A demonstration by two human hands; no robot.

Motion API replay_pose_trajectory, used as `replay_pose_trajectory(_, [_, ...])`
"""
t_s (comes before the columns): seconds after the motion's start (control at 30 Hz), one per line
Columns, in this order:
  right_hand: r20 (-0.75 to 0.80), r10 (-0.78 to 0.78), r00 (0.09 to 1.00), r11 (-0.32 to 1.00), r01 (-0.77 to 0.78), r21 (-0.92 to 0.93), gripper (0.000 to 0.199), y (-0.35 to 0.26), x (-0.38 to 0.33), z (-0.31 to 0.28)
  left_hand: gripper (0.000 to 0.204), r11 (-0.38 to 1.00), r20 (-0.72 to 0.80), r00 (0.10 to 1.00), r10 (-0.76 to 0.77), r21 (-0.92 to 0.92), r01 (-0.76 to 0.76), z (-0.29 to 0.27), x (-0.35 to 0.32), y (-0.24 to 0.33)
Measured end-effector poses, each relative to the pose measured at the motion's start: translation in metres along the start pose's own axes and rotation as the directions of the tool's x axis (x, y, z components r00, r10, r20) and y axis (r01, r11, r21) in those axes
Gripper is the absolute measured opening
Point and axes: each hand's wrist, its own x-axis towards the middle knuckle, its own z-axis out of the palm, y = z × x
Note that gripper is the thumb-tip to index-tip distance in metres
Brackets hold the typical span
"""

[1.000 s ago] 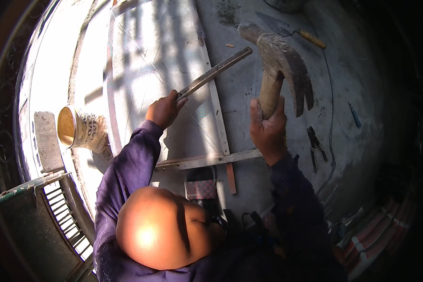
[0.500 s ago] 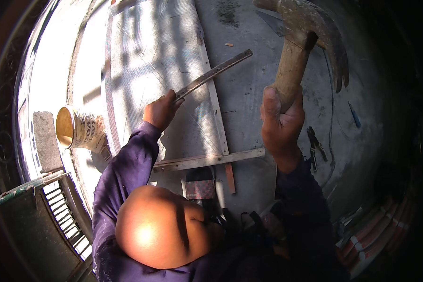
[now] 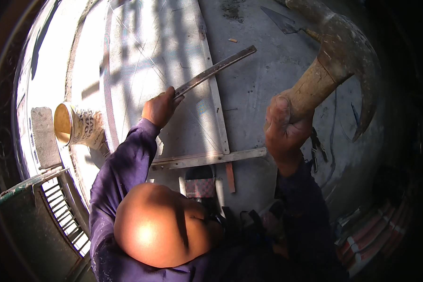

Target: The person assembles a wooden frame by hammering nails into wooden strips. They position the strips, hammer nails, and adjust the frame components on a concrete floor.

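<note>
My left hand [image 3: 159, 110] is closed around one end of a narrow, worn strip [image 3: 217, 68]. The strip slants up to the right, over a mesh panel [image 3: 183, 127] edged with thin wooden battens, and its free end reaches past the panel's right side. In my right hand [image 3: 289, 129] is a claw hammer [image 3: 315, 87], gripped by its wooden handle and raised close to the camera. The hammer's head tilts to the upper right, claw pointing down. The bottom batten [image 3: 211, 159] of the panel lies between my forearms.
A trowel [image 3: 279, 20] lies on the grey floor beyond the hammer. Pliers [image 3: 318, 149] are to the right of my right wrist. At the left, a stained bucket [image 3: 62, 124] rests tipped over beside a concrete block [image 3: 43, 136]. A reddish stick [image 3: 230, 177] sits below the panel.
The hammer has swung to the right, its head tipping outward and its handle more slanted. My right hand has shifted slightly right and down. My left hand and the strip have barely moved.
</note>
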Motion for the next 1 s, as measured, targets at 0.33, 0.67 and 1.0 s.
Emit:
replay_pose_trajectory(0.33, [0.222, 0.149, 0.964, 0.931, -0.061, -0.359, 0.033, 0.023, -0.020, 0.006, 0.037, 1.000, 0.003, 1.000, 0.005, -0.018, -0.005, -0.005, 0.004, 0.003])
replay_pose_trajectory(0.67, [0.445, 0.318, 0.837, 0.746, 0.068, -0.662, 0.032, 0.053, 0.003, 0.008, 0.039, 1.000, 0.036, 0.999, 0.029, -0.008, -0.029, -0.014, 0.003, 0.001])
replay_pose_trajectory(1.0, [0.348, 0.422, 0.837, 0.787, -0.149, -0.598, 0.037, 0.048, 0.005, 0.015, 0.038, 0.999, -0.003, 0.999, 0.052, 0.016, -0.052, -0.011, 0.006, 0.001])
